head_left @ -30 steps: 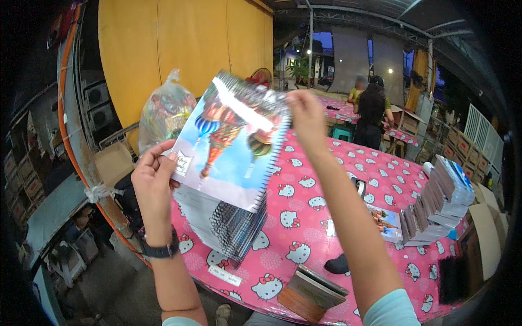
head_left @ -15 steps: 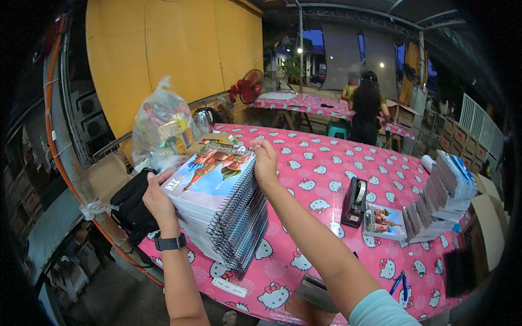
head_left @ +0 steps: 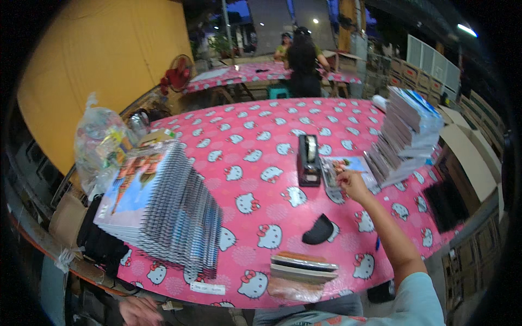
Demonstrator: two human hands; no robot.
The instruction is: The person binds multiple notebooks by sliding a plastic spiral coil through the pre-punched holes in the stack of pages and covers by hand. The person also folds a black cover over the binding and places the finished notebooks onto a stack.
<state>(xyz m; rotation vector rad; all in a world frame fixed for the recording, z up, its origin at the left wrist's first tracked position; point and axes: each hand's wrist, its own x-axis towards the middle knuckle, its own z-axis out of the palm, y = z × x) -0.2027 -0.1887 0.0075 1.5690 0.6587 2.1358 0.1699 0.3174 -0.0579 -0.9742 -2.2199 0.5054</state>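
Note:
A tall leaning stack of spiral-bound notebooks (head_left: 163,209) with a colourful picture cover stands at the left of the pink cat-print table (head_left: 255,136). My right hand (head_left: 352,185) reaches across the table and touches a flat notebook (head_left: 345,168) lying beside a black tape dispenser (head_left: 309,160). Its fingers are closed on that notebook's near edge. My left hand (head_left: 138,311) hangs low below the table's front edge, holding nothing that I can see.
A second slanted pile of notebooks (head_left: 405,133) rises at the right, by cardboard boxes (head_left: 462,157). A clear plastic bag (head_left: 100,144), a small black object (head_left: 319,231) and a short stack of flat items (head_left: 302,269) lie around. People sit at a far table (head_left: 250,73).
Both hands set the picture-cover notebook down on the left stack and let go. My right hand then moved right to the flat notebook; my left hand dropped below the table.

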